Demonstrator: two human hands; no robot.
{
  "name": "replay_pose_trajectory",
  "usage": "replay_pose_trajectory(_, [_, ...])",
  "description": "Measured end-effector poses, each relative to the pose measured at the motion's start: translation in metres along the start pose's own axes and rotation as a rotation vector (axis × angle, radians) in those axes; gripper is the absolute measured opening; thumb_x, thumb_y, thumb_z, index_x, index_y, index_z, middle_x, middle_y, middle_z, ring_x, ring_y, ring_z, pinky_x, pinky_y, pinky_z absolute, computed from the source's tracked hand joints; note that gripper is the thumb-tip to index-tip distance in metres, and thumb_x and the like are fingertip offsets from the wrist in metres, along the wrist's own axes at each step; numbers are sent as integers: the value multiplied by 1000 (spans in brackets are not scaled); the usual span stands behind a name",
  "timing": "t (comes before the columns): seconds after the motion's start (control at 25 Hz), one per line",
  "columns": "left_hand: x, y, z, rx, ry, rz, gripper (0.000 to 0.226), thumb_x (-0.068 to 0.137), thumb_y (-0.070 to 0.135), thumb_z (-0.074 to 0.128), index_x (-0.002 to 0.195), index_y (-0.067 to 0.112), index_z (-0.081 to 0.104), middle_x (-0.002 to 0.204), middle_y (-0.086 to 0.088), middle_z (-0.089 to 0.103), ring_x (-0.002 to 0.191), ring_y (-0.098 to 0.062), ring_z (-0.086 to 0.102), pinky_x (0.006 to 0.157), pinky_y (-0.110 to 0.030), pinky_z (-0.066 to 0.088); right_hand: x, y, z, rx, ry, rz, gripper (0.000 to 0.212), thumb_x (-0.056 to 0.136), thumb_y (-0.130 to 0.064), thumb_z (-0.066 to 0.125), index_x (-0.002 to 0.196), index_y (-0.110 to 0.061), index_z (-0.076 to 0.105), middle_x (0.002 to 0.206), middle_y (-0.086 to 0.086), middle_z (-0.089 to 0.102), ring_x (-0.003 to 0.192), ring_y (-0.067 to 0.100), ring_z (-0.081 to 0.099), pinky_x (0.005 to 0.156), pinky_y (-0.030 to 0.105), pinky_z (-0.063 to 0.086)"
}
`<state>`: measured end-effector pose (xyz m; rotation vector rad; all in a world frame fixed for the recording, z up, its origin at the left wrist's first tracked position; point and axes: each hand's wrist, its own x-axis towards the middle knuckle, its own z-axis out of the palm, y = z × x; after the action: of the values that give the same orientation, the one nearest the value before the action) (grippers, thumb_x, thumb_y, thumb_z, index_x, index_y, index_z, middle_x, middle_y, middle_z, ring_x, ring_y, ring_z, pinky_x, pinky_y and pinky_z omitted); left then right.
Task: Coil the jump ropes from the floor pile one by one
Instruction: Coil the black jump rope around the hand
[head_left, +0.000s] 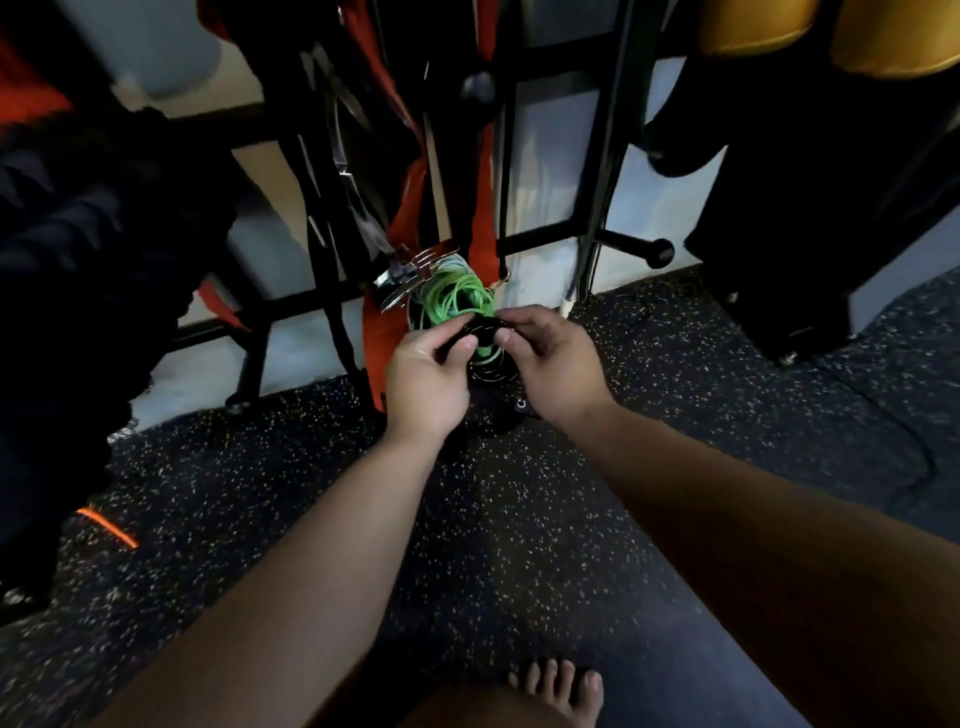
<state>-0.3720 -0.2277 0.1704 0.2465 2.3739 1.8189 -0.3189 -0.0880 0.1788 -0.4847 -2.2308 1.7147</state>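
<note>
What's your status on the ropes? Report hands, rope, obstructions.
Left hand and right hand both pinching the black rope coil, held off the floor. Green rope coiled just behind. Orange straps hang close on the left, not touching.

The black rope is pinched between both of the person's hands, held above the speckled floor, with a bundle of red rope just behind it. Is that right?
Not quite: the bundle just behind the black rope is green, not red, as the head view shows. The rest holds: the left hand and the right hand both pinch the black rope above the speckled floor.
</note>
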Motion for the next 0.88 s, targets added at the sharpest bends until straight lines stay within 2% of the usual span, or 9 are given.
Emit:
replay_pose_trajectory(0.08, [7,-4,3,24,2,19,26,92,33,67,116,41,72,120,8,68,112,-7,65,104,-37,51,2,7,2,-51,49,-66,20,96,-19,64,115,-18,71,105,-5,75,99,5,70,92,28,57])
replay_pose_trajectory(0.16, [15,-5,3,51,10,50,27,95,27,67,120,36,72,117,5,66,110,-8,64,103,-35,51,8,11,4,7,63,-80,22,96,-18,65,116,-17,72,106,-4,76,100,7,71,92,29,57])
replay_pose_trajectory(0.32, [32,-3,-2,-106,-45,-122,26,97,19,65,119,30,73,108,16,69,94,0,70,88,-28,58,32,15,7,161,5,73,23,96,-16,65,116,-18,74,110,0,76,102,10,72,95,35,58])
replay_pose_trajectory(0.4, [39,-8,-3,-160,-41,-183,25,97,16,66,117,28,73,112,9,72,96,-5,72,84,-28,60,41,19,8,253,-51,174,21,96,-18,64,113,-25,75,111,-1,76,102,11,73,94,37,58])
replay_pose_trajectory(0.56, [53,-18,-2,-190,10,-175,21,95,13,68,111,25,72,101,4,73,86,-3,71,76,-24,60,58,27,17,239,-49,206,21,96,-21,66,112,-28,75,110,-9,75,99,3,72,89,27,58])
replay_pose_trajectory(0.64, [60,-22,-2,-144,47,-162,16,93,15,71,108,23,72,99,2,74,82,-3,71,73,-18,56,68,29,23,247,-9,229,18,93,-20,69,107,-27,77,107,-8,76,98,5,72,90,32,59])
replay_pose_trajectory(0.72, [69,-23,-3,-113,60,-170,12,92,19,72,103,23,73,101,2,74,88,-6,70,80,-17,54,79,30,27,281,6,247,16,91,-17,71,105,-22,78,105,-2,78,98,14,74,93,40,59])
replay_pose_trajectory(0.8, [83,-31,-2,-66,64,-208,5,90,27,75,93,30,74,101,4,75,98,-14,70,95,-31,55,87,31,30,272,18,256,18,90,-15,73,107,-17,77,103,2,78,95,15,75,92,40,59])
replay_pose_trajectory(0.88, [96,-39,-1,-69,56,-276,5,87,34,77,87,32,72,105,0,75,104,-21,69,100,-42,54,94,32,34,252,42,264,19,88,-13,74,107,-14,77,102,3,78,93,13,75,91,35,59])
